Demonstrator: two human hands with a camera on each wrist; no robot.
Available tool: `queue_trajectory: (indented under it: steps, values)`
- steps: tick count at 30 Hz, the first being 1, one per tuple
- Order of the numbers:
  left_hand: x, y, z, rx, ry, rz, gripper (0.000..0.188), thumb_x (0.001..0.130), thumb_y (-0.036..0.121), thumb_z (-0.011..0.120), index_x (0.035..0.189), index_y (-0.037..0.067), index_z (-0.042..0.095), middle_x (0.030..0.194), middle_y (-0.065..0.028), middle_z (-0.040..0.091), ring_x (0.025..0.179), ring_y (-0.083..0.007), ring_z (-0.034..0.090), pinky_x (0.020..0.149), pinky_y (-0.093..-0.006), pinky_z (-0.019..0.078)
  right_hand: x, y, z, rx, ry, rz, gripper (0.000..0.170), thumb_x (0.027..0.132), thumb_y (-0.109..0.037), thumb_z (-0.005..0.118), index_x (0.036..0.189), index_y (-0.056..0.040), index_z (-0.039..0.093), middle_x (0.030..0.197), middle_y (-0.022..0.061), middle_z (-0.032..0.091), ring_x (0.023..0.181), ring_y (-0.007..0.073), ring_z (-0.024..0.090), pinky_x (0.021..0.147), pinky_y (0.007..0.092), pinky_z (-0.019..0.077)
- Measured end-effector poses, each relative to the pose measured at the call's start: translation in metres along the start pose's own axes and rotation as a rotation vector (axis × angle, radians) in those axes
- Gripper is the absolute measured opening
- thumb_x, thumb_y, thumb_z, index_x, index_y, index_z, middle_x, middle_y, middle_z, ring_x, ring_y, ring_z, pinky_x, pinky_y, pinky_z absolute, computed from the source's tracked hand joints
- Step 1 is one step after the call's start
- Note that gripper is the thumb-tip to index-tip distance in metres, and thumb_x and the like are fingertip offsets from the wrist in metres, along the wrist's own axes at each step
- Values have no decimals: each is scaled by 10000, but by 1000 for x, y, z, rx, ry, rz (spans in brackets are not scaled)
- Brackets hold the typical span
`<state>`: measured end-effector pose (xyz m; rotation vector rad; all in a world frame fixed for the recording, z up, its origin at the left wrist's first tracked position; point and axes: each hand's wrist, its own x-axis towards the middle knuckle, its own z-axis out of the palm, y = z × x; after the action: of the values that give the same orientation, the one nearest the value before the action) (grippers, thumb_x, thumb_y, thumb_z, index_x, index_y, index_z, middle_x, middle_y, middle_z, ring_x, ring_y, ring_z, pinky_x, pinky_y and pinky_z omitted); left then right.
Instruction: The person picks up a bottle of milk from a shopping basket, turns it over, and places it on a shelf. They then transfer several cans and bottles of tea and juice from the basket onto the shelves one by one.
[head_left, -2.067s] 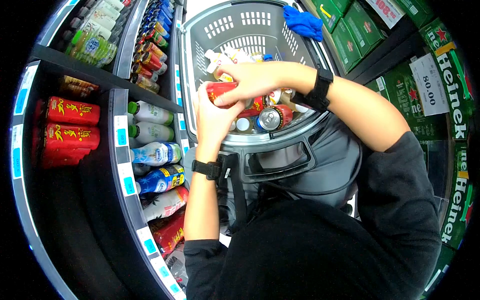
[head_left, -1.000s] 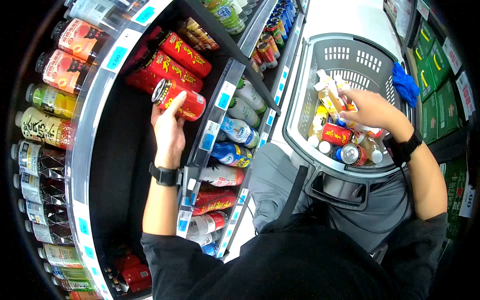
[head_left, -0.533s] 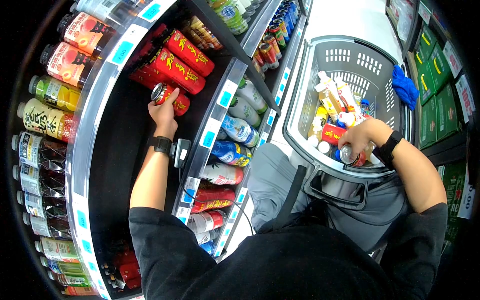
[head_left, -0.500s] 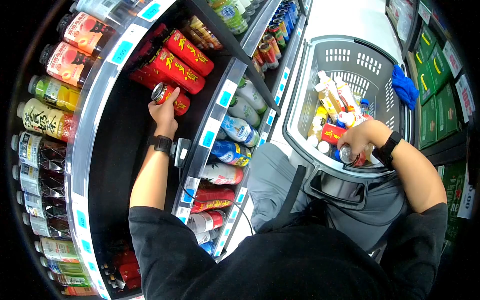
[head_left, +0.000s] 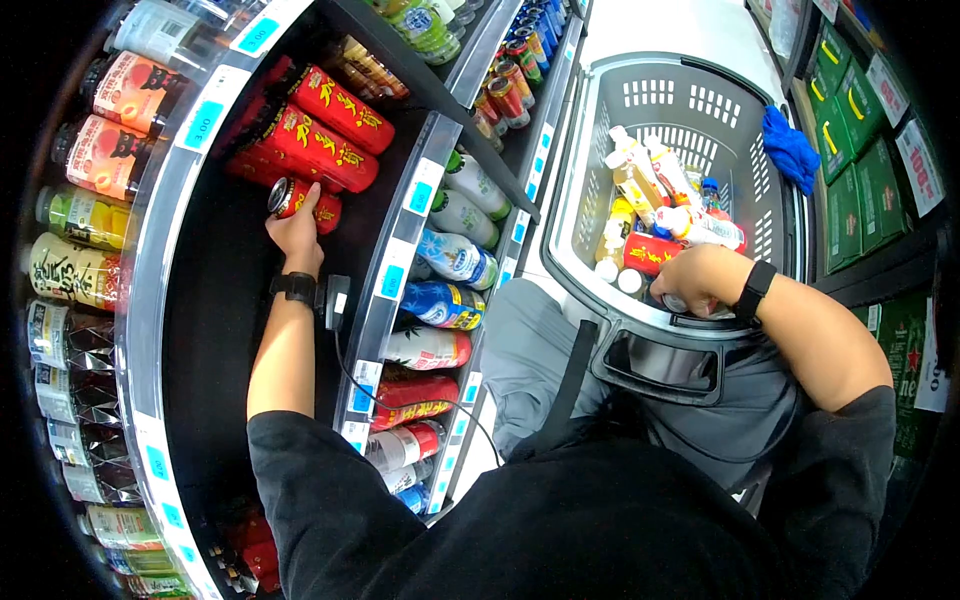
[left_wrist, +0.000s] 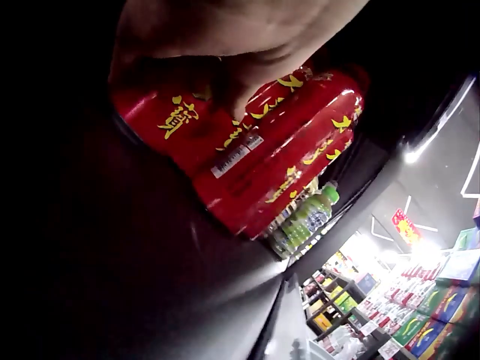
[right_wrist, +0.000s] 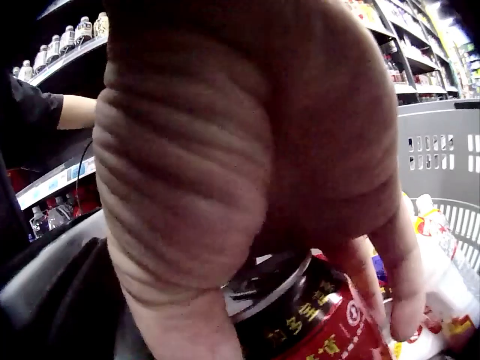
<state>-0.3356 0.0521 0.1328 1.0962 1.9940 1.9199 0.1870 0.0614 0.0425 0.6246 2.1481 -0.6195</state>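
Observation:
In the head view the left hand (head_left: 297,238) grips a red can (head_left: 327,213) on the dark shelf, against a row of red multi-can packs (head_left: 322,148). The left wrist view shows that hand's thumb over the red can (left_wrist: 154,112), with the packs (left_wrist: 255,187) touching or close beside it. The right hand (head_left: 700,278) is inside the grey basket (head_left: 660,70), its fingers round a can near the front rim. In the right wrist view this can (right_wrist: 322,322) is red with a black top, under the right hand (right_wrist: 247,150).
Bottles and another red can (head_left: 650,254) lie in the basket. A blue cloth (head_left: 791,150) hangs on its right rim. A shelf divider (head_left: 395,250) stands right of the left forearm, with bottles (head_left: 440,303) beyond it. Green boxes (head_left: 860,200) line the right side.
The left hand moved from the basket to the shelf and set its can lower beside the packs. The right hand went from the bottles to the can near the front rim.

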Motion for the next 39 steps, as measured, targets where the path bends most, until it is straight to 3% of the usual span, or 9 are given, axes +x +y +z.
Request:
queue_trajectory:
  steps: [8,11,15,18,24,28,30,34,39]
  values:
    - [-4,3,-4,95,134,2,800,670,73,885,1284,-94,400,1232,-180,569,1062,-235,586,944,-376,490,-4,8,-15,-108,98,-97,585,557,-171,856,1113,-157,677,938,121,705,923,327,672,760,442,537]
    - [-33,26,-6,-53,277,159,538,814,43,740,1257,-21,442,1121,-107,558,1038,-200,541,916,-328,469,-48,5,-39,-11,346,-84,535,563,-271,850,1057,-137,693,868,143,709,811,335,684,704,438,542]
    - [-130,90,17,-194,-96,353,249,901,-7,636,1131,10,543,1076,-67,591,976,-133,579,879,-273,479,-92,8,-50,195,927,-252,509,623,-208,769,1077,-26,629,849,195,676,802,358,665,731,395,539]
    - [-189,121,37,-38,-610,346,251,884,18,661,1118,18,573,1105,-71,588,1010,-146,583,912,-288,474,-103,-4,-56,421,1276,-340,488,691,-208,781,1098,-35,575,896,111,652,816,186,648,757,318,527]
    - [-244,138,96,-61,-1135,380,626,770,166,807,1284,18,481,1186,-99,581,1088,-177,581,938,-319,475,-91,-29,-58,921,1308,-594,555,753,-182,798,1200,-46,499,1042,50,612,979,104,589,871,256,488]
    - [-256,159,111,-280,-1277,-75,670,741,170,847,1274,10,474,1161,-82,595,1082,-155,590,930,-306,496,-86,-48,-51,982,1258,-832,667,723,-175,835,1270,-62,472,1086,71,622,979,116,597,860,279,506]
    - [-256,160,107,-309,-1287,-168,672,733,171,856,1268,15,480,1149,-76,604,1067,-156,599,920,-316,506,-89,-53,-50,940,1251,-771,735,743,-152,823,1363,-92,434,1172,84,597,1001,130,606,895,281,500]
    - [-241,144,87,-413,-972,-274,634,762,157,841,1269,29,483,1140,-82,611,1026,-154,615,905,-332,513,-83,-46,-52,1001,1338,-793,511,901,-90,658,1363,-74,440,1166,72,585,916,97,589,830,253,503]
    - [-174,136,51,-376,-525,-11,359,976,232,606,1271,51,510,1168,-63,628,1046,-156,623,926,-365,504,-81,-30,-51,895,1395,-627,389,932,-107,617,1302,-71,501,993,15,608,839,77,563,760,237,475]
